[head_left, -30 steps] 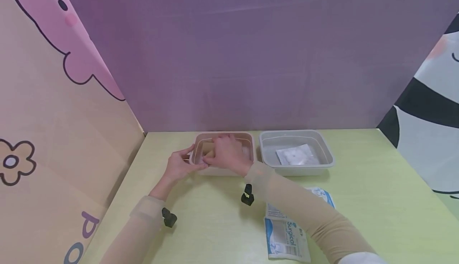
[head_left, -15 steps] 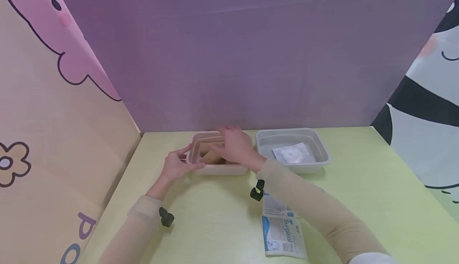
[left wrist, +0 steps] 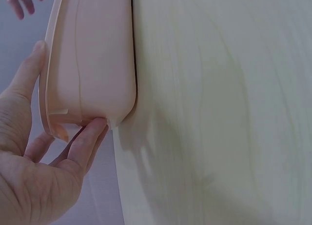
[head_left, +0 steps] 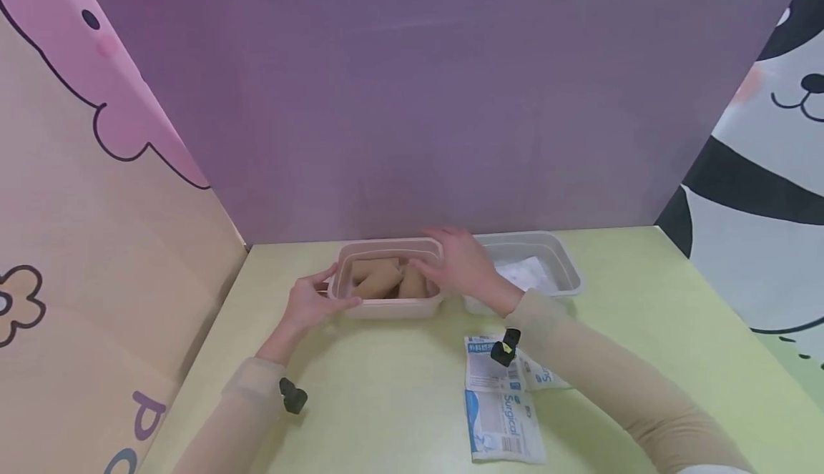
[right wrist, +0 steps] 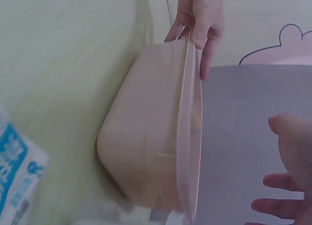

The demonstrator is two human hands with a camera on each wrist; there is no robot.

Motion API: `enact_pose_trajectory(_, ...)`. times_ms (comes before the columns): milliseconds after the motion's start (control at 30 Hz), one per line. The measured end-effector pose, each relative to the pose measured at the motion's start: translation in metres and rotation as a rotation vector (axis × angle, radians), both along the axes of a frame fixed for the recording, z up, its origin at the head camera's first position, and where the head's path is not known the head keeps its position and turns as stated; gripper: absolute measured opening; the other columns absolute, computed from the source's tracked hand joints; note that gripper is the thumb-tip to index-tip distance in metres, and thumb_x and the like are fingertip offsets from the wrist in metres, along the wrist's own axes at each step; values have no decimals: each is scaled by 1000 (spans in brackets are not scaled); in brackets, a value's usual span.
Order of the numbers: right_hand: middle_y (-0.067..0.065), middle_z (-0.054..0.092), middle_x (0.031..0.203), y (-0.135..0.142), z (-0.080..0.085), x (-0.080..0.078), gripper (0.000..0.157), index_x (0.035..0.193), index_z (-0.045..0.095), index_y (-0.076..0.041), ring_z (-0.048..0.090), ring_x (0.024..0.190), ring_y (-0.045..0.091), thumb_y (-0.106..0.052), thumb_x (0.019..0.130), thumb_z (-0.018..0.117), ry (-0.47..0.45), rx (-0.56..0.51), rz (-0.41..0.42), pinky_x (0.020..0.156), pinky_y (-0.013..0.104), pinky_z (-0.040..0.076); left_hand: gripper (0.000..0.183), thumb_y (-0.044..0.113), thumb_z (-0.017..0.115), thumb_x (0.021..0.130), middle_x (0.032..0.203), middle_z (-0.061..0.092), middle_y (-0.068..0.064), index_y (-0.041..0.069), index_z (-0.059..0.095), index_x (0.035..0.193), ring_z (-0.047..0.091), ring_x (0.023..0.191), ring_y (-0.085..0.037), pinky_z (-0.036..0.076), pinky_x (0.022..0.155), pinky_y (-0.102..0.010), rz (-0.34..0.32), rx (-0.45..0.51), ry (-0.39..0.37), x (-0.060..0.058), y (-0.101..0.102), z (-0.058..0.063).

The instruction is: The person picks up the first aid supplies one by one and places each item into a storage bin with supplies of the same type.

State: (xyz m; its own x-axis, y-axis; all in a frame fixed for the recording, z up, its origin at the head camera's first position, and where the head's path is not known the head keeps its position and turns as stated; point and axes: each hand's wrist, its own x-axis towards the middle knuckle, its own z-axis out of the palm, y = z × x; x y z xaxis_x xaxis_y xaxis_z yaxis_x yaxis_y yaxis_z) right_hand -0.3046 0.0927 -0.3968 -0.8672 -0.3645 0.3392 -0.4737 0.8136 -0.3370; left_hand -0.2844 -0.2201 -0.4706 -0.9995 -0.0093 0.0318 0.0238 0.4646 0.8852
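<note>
A pale pink plastic bin (head_left: 395, 309) stands at the back of the table. My left hand (head_left: 312, 302) grips its left end, the thumb over the rim and the fingers against the outer wall under it, as the left wrist view shows. Inside lie several tan rolls (head_left: 378, 281), one aslant over another. My right hand (head_left: 468, 263) is at the bin's right end, overlapping its rim in the head view. Its fingers are spread and hold nothing in the right wrist view, where they stand apart from the bin (right wrist: 141, 122).
A white bin (head_left: 566, 274) with a white packet (head_left: 528, 274) in it stands to the right, partly behind my right hand. Blue-and-white packs (head_left: 505, 424) printed "Surgical" lie on the table (head_left: 386, 402) near my right forearm. A purple wall (head_left: 386, 102) rises behind the bins.
My right hand has come out of the pink bin and moved right toward the white bin, uncovering the tan rolls. My left hand keeps its grip on the pink bin.
</note>
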Motion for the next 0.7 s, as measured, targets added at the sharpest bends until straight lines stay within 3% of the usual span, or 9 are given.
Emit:
enact_pose_trajectory(367,14,65,149,23,-2,0,68,149,62,-12,58,140,41,-55,97,71,-4,-46,-19,110,58,52,94,27,99,76,131,72,-29,11,53,157,74,115,-37,56,72,-21,1,5,-5,2,-9,1)
enact_pose_trajectory(700,15,62,153,61,-5,3,67,151,59,-11,55,143,43,-47,97,74,-3,-79,-61,115,61,47,96,32,99,75,129,73,-28,14,53,157,73,110,-32,56,70,-23,-1,-12,-12,4,-10,1)
